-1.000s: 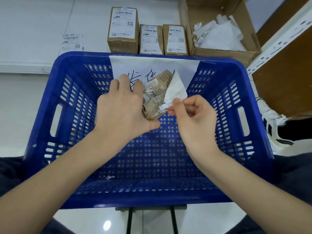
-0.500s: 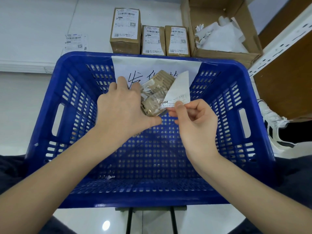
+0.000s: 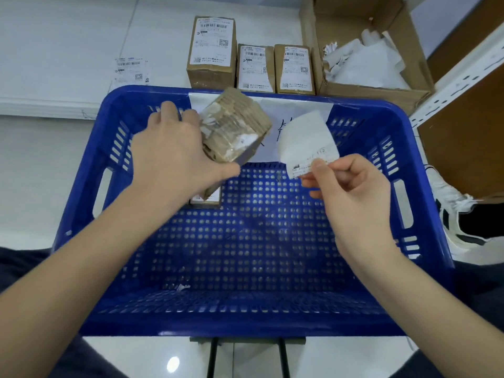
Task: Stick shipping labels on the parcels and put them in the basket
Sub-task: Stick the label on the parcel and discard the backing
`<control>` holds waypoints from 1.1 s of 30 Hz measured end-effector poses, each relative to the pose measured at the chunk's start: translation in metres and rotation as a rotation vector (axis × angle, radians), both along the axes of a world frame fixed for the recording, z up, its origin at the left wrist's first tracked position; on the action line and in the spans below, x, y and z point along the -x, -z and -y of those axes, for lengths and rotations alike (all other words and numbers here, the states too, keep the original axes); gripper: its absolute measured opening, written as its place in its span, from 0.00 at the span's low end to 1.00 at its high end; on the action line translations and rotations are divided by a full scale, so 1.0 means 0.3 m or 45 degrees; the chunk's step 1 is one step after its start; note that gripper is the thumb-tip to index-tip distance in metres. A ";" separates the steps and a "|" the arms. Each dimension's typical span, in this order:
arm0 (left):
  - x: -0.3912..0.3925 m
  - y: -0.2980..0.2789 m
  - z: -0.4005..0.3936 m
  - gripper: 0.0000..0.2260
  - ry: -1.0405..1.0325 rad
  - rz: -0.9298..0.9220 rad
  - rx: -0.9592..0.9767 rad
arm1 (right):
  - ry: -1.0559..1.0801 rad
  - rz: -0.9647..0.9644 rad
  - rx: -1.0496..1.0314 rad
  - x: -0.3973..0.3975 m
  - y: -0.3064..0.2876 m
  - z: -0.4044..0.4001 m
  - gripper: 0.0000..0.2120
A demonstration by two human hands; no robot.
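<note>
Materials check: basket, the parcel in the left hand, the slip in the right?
Basket: looks like moulded plastic, glossy blue, with a perforated floor and slotted walls. Parcel: brown cardboard, seemingly wrapped in clear shiny tape, given the glare and torn white label scraps. Slip: thin white paper with print, curling; probably label or backing sheet, cannot tell which.

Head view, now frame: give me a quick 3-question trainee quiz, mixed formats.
1. Multiple choice: what does the right hand pinch? A) a tape roll B) a white paper slip C) a pen
2. True or false: the left hand holds a brown parcel above the blue basket.
3. Fill in: ___ labelled parcels stand in a row on the floor beyond the basket.

Key: 1 B; 2 true; 3 three
</note>
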State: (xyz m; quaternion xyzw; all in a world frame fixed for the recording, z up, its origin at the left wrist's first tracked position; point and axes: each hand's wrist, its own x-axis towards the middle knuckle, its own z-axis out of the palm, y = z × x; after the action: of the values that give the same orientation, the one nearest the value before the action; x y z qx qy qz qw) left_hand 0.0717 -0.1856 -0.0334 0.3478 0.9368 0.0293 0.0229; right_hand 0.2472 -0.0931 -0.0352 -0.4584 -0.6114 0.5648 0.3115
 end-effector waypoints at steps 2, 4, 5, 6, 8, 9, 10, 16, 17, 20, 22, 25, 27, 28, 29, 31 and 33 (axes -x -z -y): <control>-0.021 0.008 -0.004 0.40 0.084 -0.005 0.000 | -0.001 0.025 0.005 0.007 0.002 -0.017 0.06; -0.041 0.017 -0.004 0.40 0.167 -0.013 0.016 | -0.008 0.016 -0.004 0.012 -0.005 -0.040 0.06; -0.043 0.019 -0.002 0.40 0.193 -0.018 0.026 | -0.031 0.002 -0.003 0.012 -0.016 -0.055 0.05; -0.042 0.020 0.000 0.41 0.212 -0.022 0.036 | -0.066 -0.019 0.014 0.010 -0.028 -0.069 0.05; -0.035 0.021 0.004 0.41 0.248 -0.029 0.031 | -0.180 -0.100 0.115 0.006 -0.050 -0.095 0.04; -0.034 0.024 0.004 0.42 0.270 -0.027 0.018 | -0.256 -0.143 0.177 0.005 -0.056 -0.102 0.03; -0.033 0.028 0.003 0.42 0.294 -0.018 0.003 | -0.334 -0.158 0.199 0.006 -0.058 -0.106 0.03; -0.038 0.024 0.000 0.45 0.405 0.043 -0.039 | -0.631 -0.132 0.213 0.033 -0.027 -0.129 0.06; -0.040 0.022 0.000 0.45 0.414 0.052 -0.038 | -0.653 -0.168 0.258 0.037 -0.025 -0.137 0.05; -0.048 0.022 -0.001 0.45 0.456 0.075 -0.050 | -0.685 -0.328 0.467 0.044 -0.023 -0.160 0.05; -0.056 0.025 0.000 0.43 0.488 0.098 -0.059 | -0.716 -0.517 0.708 0.042 -0.025 -0.171 0.02; -0.056 0.025 -0.001 0.42 0.516 0.100 -0.104 | -0.728 -0.482 0.765 0.043 -0.033 -0.179 0.05; -0.054 0.019 -0.001 0.43 0.517 0.111 -0.157 | -0.673 -0.279 0.611 0.047 -0.033 -0.169 0.05; -0.052 0.016 -0.001 0.42 0.519 0.105 -0.179 | -0.634 -0.170 0.501 0.049 -0.036 -0.161 0.05; -0.049 0.014 -0.002 0.42 0.525 0.087 -0.192 | -0.591 -0.079 0.385 0.050 -0.037 -0.154 0.05; -0.049 0.018 0.001 0.43 0.542 0.051 -0.196 | -0.474 0.004 0.214 0.049 -0.040 -0.142 0.05; -0.050 0.026 0.004 0.43 0.542 0.038 -0.213 | -0.351 0.000 0.126 0.045 -0.049 -0.143 0.04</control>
State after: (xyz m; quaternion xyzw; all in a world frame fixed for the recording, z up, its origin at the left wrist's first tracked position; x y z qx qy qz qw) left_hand 0.0868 -0.1869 -0.0411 0.5380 0.8361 0.1066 0.0135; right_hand 0.2337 -0.0502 -0.0205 -0.3848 -0.6400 0.6316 0.2081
